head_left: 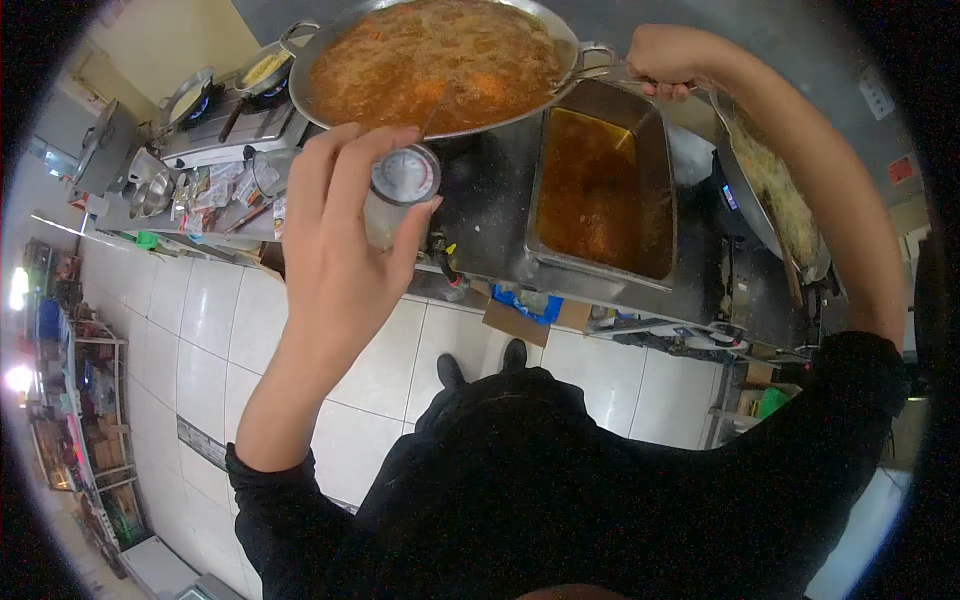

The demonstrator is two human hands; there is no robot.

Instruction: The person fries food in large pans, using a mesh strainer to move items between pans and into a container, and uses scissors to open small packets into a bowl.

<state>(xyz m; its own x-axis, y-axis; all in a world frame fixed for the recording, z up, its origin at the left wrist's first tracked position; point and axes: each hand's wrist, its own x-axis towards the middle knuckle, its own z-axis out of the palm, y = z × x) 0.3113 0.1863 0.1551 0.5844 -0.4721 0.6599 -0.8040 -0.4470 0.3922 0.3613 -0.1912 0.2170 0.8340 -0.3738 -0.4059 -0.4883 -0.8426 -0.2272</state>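
Note:
My left hand (335, 220) pinches the round head of a dial thermometer (405, 176) between thumb and fingers. Its thin probe points toward the bubbling orange-brown oil in a large two-handled wok (303, 92); how deep the tip sits I cannot make out. At the wok's right side, my right hand (668, 60) is closed around a metal handle (603, 72) that reaches over the wok's rim. The far end of that utensil is hidden. Below my right hand, a deep rectangular metal pan (600, 270) holds dark amber oil.
A second wok (748, 195) with pale fried food stands under my right forearm. To the left, a white stove (225, 142) carries two small pans. Metal bowls (152, 194) and packets (218, 188) lie beside it. An open cardboard box (515, 318) sits under the counter edge.

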